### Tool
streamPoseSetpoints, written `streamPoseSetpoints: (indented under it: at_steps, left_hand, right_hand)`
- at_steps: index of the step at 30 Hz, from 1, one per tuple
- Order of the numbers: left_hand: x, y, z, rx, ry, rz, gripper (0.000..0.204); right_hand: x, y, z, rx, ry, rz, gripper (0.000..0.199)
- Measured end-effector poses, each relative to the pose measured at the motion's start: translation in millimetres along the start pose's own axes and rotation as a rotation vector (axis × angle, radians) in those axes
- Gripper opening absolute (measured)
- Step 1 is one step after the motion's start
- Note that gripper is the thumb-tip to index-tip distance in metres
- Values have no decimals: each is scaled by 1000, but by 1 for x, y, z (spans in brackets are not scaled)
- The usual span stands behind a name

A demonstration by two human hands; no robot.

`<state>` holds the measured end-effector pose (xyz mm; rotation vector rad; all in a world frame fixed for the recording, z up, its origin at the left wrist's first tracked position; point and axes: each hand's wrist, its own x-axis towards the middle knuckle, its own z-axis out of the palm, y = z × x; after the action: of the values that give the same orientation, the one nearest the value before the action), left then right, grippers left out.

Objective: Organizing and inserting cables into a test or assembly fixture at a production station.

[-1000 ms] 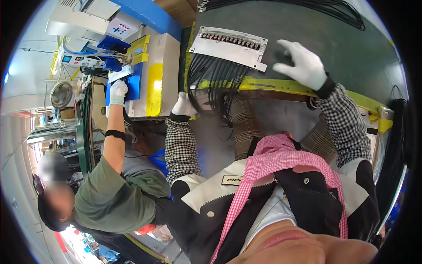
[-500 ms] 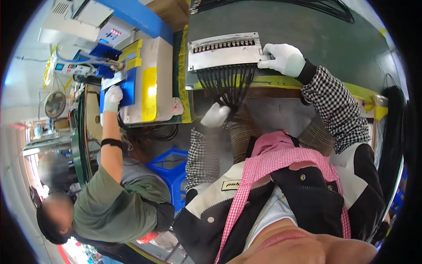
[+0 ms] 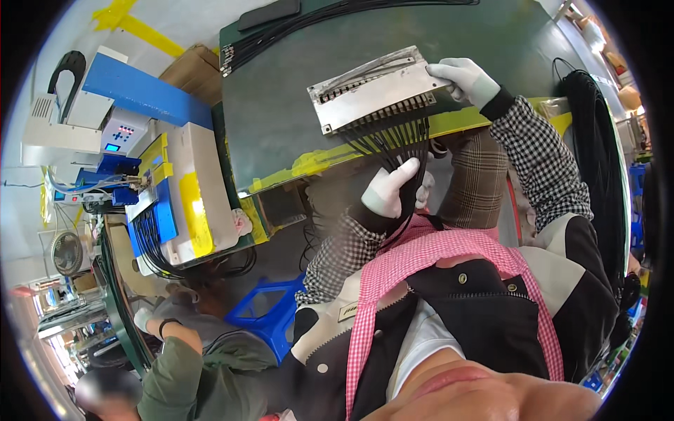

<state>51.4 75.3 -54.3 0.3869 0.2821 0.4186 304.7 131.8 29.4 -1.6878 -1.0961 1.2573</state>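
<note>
A long metal fixture bar (image 3: 372, 91) lies on the dark green worktable (image 3: 281, 105), with a row of black cables (image 3: 393, 144) hanging from its near edge over the table's front. My right hand (image 3: 467, 78), in a white glove, grips the bar's right end. My left hand (image 3: 390, 189), also gloved, is below the table edge with its fingers among the hanging black cables, drawing along them.
A bundle of long black cables (image 3: 337, 14) lies across the table's far side. A white, blue and yellow machine (image 3: 175, 189) stands to the left. A co-worker in a green shirt (image 3: 189, 365) sits at lower left beside a blue stool (image 3: 270, 312). More black cable (image 3: 597, 147) hangs at right.
My right hand has slid to the bar's right end and holds it. My left hand has moved down and right into the hanging cables. The co-worker's raised arm has dropped from the machine.
</note>
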Motion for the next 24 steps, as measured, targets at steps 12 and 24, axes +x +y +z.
streamPoseSetpoints:
  at_steps: [12,24]
  left_hand:
    - [18,-16,-36,-92,-97,55,36]
    - [5,8,12,-130,94,-8,37]
  right_hand:
    - [12,-146,231,-552,264,-1318,33]
    - [50,-66,117,-760,-173,-1146,51]
